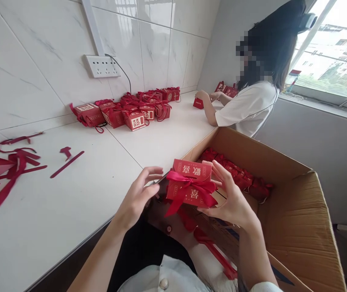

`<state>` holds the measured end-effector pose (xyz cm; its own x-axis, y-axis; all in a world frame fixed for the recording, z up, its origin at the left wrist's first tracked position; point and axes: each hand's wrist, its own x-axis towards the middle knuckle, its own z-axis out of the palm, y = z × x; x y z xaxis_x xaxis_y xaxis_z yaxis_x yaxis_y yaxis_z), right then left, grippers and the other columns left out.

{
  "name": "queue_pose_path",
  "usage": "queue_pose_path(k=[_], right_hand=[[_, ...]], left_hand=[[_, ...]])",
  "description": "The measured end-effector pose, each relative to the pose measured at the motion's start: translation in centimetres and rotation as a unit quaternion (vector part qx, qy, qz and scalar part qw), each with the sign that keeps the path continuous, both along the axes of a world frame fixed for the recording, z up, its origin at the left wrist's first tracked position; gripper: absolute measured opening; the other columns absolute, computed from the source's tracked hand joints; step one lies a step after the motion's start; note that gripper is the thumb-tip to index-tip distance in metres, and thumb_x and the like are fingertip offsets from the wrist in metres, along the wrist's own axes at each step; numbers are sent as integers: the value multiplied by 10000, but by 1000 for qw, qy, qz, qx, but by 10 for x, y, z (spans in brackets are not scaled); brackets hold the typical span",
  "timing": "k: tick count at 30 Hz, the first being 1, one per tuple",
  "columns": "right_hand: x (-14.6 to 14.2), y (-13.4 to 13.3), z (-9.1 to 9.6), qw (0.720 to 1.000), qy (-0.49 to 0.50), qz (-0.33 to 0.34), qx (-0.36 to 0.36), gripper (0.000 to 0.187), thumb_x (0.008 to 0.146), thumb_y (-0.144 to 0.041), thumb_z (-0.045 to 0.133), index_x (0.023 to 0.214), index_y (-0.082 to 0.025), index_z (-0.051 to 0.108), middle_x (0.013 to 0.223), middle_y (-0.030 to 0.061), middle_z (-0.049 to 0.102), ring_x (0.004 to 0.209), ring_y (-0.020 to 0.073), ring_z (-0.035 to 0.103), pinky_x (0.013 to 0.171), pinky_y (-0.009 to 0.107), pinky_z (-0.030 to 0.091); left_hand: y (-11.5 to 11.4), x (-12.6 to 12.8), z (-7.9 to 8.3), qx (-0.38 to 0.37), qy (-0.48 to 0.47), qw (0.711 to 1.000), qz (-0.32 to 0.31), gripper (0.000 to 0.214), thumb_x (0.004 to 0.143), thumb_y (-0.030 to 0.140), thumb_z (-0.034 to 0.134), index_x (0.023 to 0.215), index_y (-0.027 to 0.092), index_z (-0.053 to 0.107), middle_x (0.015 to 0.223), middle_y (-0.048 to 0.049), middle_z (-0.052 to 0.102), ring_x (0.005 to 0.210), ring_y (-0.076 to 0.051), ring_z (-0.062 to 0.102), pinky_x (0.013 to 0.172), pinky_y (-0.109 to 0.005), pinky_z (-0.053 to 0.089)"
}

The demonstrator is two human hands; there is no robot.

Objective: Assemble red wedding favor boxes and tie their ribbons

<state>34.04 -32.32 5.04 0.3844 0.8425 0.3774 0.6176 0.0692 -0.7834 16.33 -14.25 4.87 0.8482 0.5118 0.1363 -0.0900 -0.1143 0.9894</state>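
A red gift box (178,166) with pale printed characters and a ribbon bow (188,184) is held by my right hand (232,198), whose fingers grip its right side. My left hand (138,194) is just left of the box, fingers apart and holding nothing. Below the box, red ribbon (213,245) lies across my lap. An open cardboard box (301,211) stands to my right, with several red gift boxes (237,172) lined up along its far inner side.
Several finished-looking red gift boxes (135,119) are grouped on the white table (79,215) near the tiled wall. Loose ribbon pieces (18,168) lie at the left. A co-worker (246,105) sits at the far end, hands on a small red box (198,104). A power strip (103,66) is on the wall.
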Motion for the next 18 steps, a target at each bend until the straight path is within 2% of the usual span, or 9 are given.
queue_pose_path(k=[2, 5, 8, 11, 14, 18], right_hand=[[-4, 6, -1, 999, 8, 36, -10, 1030, 621, -186, 796, 1443, -356, 200, 1492, 68, 332, 1284, 303, 450, 1004, 468, 475], [-12, 26, -7, 995, 33, 99, -5, 1020, 632, -178, 783, 1451, -335, 195, 1500, 70, 312, 1284, 290, 451, 1048, 457, 433], [-25, 57, -18, 984, 77, 160, 7, 1011, 649, -185, 775, 1454, -342, 184, 1514, 58, 276, 1345, 282, 364, 1075, 452, 399], [-44, 94, -34, 964, 132, 230, 13, 1001, 659, -192, 778, 1441, -382, 182, 1534, 44, 222, 1400, 272, 251, 1081, 462, 382], [-69, 129, -51, 937, 190, 295, 6, 952, 693, -196, 759, 1420, -409, 183, 1544, 45, 185, 1415, 255, 210, 1082, 479, 368], [-99, 156, -67, 907, 234, 348, -46, 780, 786, -229, 671, 1398, -389, 215, 1545, 52, 156, 1425, 247, 174, 1046, 465, 411]], left_hand=[[3, 2, 3, -31, 20, 999, 7, 496, 841, 439, 536, 1279, 219, 461, 1333, -144, 486, 1239, -291, 473, 906, -364, 496], [-1, 1, 9, -76, 86, 993, 11, 630, 796, 480, 603, 1326, 223, 379, 1270, -117, 542, 1128, -273, 567, 871, -348, 520], [0, -15, 10, -75, 110, 987, 93, 633, 781, 453, 632, 1311, 238, 362, 1203, -68, 584, 1042, -234, 615, 863, -321, 526], [9, -44, 0, -68, 107, 974, 187, 635, 798, 455, 604, 1337, 256, 333, 1238, -57, 569, 1101, -236, 588, 898, -323, 512], [21, -75, -15, -63, 100, 955, 271, 649, 797, 451, 603, 1342, 238, 322, 1237, -63, 570, 1131, -238, 568, 934, -338, 492], [30, -107, -33, -69, 89, 935, 337, 659, 789, 428, 621, 1334, 214, 320, 1269, -90, 541, 1124, -232, 569, 943, -344, 483]])
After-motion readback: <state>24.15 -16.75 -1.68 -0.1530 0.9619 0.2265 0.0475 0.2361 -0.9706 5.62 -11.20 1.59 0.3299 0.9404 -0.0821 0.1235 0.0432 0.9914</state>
